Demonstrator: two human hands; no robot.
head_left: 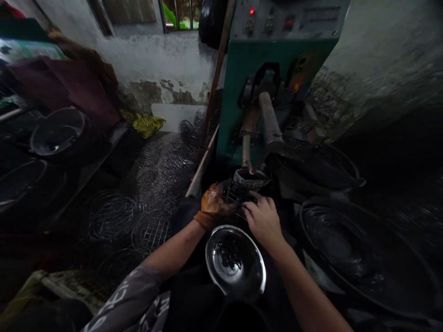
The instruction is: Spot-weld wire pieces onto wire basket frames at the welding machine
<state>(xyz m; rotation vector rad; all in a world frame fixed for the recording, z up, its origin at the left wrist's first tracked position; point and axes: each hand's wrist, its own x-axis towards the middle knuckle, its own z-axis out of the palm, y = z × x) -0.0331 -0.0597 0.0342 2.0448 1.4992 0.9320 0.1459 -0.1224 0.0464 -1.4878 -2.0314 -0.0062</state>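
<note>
My left hand [213, 206] wears an orange glove and is closed on the left side of a small wire rack [237, 198]. My bare right hand [263, 219] grips the same wire rack from the right, fingers curled over it. Both hands hold the rack under the metal arms of a green welding machine [273, 69], close to its lower electrode [249, 177]. Just below my hands sits a shiny steel bowl [235, 263] with small dark pieces in it.
Several round wire racks [152, 203] lie piled on the floor to the left. A large dark basin [363, 258] stands at the right. Steel bowls [57, 131] rest on a shelf at far left. A wooden plank [204, 161] edges the machine.
</note>
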